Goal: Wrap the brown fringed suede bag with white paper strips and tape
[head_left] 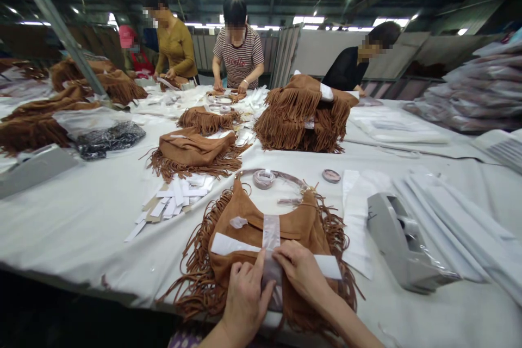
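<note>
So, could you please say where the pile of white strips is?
In the head view, the pile of white strips lies left of the nearest bag, in front of another fringed bag.

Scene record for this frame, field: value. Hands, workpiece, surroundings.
left hand: index fingertip on glossy translucent strip, left hand palm down
right hand: fingertips at the strip's right edge, right hand; pinching or pressing unclear
workpiece: brown suede fringed bag, lying flat, strip running down its middle
across bag: white flat band, partly hidden
right of bag: grey boxy tape dispenser
left of bag: loose pile of white slips
beyond: stacked brown fringed bags
people: four co-workers across the table
</note>
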`<state>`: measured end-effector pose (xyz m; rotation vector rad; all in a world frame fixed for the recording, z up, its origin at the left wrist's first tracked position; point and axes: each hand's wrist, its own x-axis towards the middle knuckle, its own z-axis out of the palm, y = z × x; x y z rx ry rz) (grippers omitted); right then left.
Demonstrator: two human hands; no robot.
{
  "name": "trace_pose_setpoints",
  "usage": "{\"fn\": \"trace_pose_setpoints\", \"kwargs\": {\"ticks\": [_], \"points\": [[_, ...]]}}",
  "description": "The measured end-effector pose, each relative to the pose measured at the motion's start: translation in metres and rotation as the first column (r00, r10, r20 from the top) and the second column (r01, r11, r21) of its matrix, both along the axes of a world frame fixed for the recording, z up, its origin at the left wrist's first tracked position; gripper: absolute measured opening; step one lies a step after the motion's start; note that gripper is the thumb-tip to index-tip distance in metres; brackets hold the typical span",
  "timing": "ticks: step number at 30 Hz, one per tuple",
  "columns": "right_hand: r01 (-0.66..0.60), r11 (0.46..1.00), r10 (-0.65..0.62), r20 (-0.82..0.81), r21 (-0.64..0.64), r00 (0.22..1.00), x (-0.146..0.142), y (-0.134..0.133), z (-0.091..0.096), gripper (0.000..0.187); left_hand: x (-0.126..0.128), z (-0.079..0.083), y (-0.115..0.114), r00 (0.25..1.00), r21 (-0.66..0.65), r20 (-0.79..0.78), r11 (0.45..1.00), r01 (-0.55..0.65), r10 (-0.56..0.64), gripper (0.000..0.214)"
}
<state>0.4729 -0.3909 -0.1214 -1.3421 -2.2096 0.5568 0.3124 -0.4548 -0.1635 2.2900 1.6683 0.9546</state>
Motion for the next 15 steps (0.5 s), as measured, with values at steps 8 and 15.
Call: {"fn": "trace_pose_setpoints", "kwargs": {"ticks": [8, 15], "points": [[0.033, 0.99, -0.027, 0.045, -0.14, 0.999, -0.001, 0.017, -0.008, 0.018, 0.006, -0.01, 0.008, 0.999, -0.006, 0.04, 0.999, -0.032, 0.032, 0.056], [0.104, 0.992, -0.096, 0.103, -0.074, 0.99, 0.003, 0.016, -0.022, 0.017, -0.001, -0.037, 0.018, 0.992, 0.073, -0.118, 0.996, 0.057, -0.048, 0.048]]}}
